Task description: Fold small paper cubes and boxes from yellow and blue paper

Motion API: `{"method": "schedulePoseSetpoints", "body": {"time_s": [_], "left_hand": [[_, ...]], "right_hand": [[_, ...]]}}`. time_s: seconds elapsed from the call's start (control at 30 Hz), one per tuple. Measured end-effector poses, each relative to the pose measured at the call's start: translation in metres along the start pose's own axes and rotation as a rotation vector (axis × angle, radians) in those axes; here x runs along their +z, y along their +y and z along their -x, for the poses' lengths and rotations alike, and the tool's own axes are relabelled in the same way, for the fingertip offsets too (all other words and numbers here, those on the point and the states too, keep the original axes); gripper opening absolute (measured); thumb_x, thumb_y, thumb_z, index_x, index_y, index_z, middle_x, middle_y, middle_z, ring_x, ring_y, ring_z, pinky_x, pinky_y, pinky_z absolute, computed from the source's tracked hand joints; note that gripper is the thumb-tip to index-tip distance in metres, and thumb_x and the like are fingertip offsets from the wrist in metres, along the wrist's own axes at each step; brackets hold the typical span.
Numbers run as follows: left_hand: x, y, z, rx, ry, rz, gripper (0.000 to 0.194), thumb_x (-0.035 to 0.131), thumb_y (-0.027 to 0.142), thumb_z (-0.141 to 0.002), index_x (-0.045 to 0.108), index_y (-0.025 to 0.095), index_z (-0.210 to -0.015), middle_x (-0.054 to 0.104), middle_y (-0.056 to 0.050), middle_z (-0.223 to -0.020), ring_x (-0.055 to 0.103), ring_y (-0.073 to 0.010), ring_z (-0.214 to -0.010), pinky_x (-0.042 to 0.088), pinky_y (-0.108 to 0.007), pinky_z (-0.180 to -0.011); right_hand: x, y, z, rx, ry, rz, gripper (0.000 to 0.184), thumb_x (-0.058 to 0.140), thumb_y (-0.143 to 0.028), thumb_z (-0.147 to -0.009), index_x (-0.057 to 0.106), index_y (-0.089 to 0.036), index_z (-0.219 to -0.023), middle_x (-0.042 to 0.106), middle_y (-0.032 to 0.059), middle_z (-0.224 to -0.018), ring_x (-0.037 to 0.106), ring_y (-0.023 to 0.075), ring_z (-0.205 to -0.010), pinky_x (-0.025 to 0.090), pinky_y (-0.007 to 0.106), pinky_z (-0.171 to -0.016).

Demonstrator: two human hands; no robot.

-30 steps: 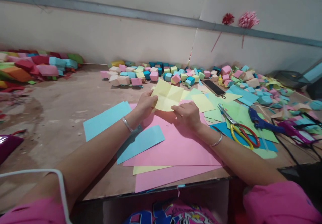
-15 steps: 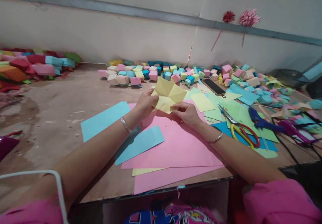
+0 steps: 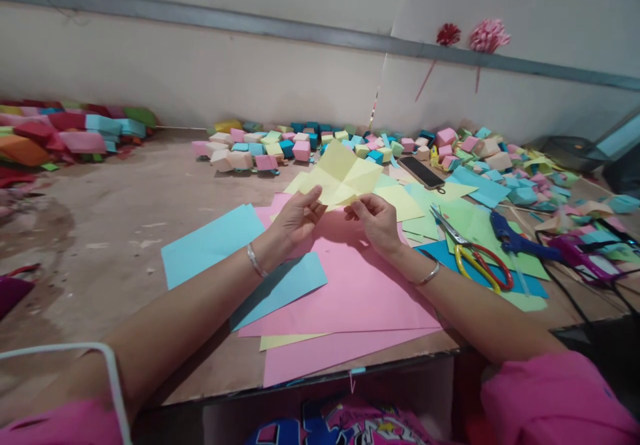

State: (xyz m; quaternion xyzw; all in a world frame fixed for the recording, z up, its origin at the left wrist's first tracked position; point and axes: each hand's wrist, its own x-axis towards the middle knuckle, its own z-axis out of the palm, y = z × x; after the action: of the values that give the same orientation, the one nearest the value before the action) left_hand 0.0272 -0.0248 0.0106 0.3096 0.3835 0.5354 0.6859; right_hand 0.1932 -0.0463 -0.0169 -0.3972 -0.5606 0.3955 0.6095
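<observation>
Moved: L hand point(image 3: 299, 219), now palm-up, grip unclear. R hand point(image 3: 379, 221): pinching yel. sheet point(image 3: 346, 177). Blocks point(image 3: 301, 151): bench point(image 3: 125, 211) back edge.

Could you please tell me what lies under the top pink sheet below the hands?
A yellow sheet and another pink sheet show along its near edge; whatever else lies underneath is covered.

The left sleeve point(image 3: 70, 423) and right sleeve point(image 3: 555, 401) are bright magenta-pink, pushed up in loose folds; a silver bangle point(image 3: 256, 261) rings the wrist of the left hand point(image 3: 299, 221); a slimmer silver band point(image 3: 429, 276) rings that of the right hand point(image 3: 377, 226); the pink garment point(image 3: 377, 418) carries bold blue, white and yellow print.
</observation>
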Motion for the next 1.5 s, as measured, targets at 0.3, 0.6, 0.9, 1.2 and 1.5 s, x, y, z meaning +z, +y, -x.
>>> {"method": "schedulePoseSetpoints", "body": {"time_s": [0.3,0.6,0.9,1.2,1.5], "left_hand": [[0.005,-0.007,0.012,0.257,0.027,-0.281,0.036,0.077,0.013,-0.058,0.067,0.014,-0.092,0.071,-0.006,-0.095,0.066,-0.0185,-0.081,0.054,-0.030,-0.069],[0.009,-0.008,0.014,0.040,-0.026,-0.092,0.026,0.074,0.013,-0.066,0.069,0.016,-0.092,0.071,-0.004,-0.094,0.067,-0.0159,-0.080,0.059,-0.030,-0.073],[0.008,-0.011,0.014,-0.031,-0.129,-0.094,0.025,0.070,0.016,-0.074,0.070,0.012,-0.099,0.072,-0.012,-0.103,0.069,-0.0229,-0.094,0.059,-0.034,-0.079],[0.004,-0.015,0.016,-0.014,-0.247,-0.168,0.041,0.083,0.021,-0.065,0.070,0.017,-0.104,0.071,-0.010,-0.109,0.067,-0.0223,-0.098,0.056,-0.036,-0.085],[0.005,-0.020,0.013,0.051,-0.186,-0.185,0.029,0.077,0.011,-0.065,0.071,0.012,-0.094,0.072,-0.008,-0.099,0.070,-0.0208,-0.090,0.056,-0.035,-0.089]], "right_hand": [[0.000,0.011,0.003,-0.012,-0.183,0.089,0.025,0.071,-0.027,-0.070,0.070,-0.022,-0.094,0.072,0.0023,-0.090,0.067,0.0155,-0.072,0.056,0.032,-0.071],[0.004,0.001,0.004,0.031,0.003,0.149,0.016,0.071,-0.035,-0.073,0.069,-0.019,-0.073,0.066,0.0008,-0.068,0.061,0.0150,-0.065,0.050,0.029,-0.064],[0.001,0.010,-0.003,0.078,0.182,0.145,0.030,0.078,-0.041,-0.065,0.057,-0.019,-0.063,0.054,-0.0041,-0.060,0.046,0.0104,-0.055,0.038,0.025,-0.051],[0.000,0.009,-0.004,0.015,0.185,0.219,0.025,0.077,-0.034,-0.066,0.056,-0.020,-0.060,0.054,-0.0045,-0.059,0.046,0.0109,-0.057,0.038,0.026,-0.056],[0.001,0.010,-0.004,0.060,0.191,0.138,0.031,0.077,-0.038,-0.067,0.052,-0.020,-0.062,0.049,-0.0052,-0.061,0.043,0.0099,-0.057,0.037,0.025,-0.055]]}}
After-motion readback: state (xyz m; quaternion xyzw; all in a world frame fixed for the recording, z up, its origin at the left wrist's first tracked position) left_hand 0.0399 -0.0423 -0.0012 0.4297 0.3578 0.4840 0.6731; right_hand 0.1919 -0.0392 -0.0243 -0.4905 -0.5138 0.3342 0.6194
